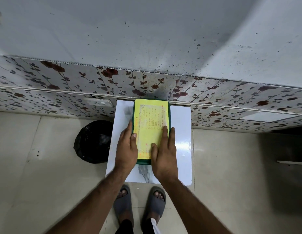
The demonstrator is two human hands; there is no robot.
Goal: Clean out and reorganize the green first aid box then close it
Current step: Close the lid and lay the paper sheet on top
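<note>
The green first aid box [151, 114] lies closed on a small white table [180, 132], its lid covered by a yellow handwritten label. My left hand [126, 149] grips the box's left side, thumb resting on the lid edge. On the lid's right half my right hand [163, 154] lies flat, fingers wrapped over the right edge. The box's contents are hidden.
A bin lined with a black bag [93, 141] stands on the tiled floor left of the table. The table's far edge meets a wall with floral panels [113, 78] and a socket [99, 103]. My feet in grey sandals [140, 205] stand just before the table.
</note>
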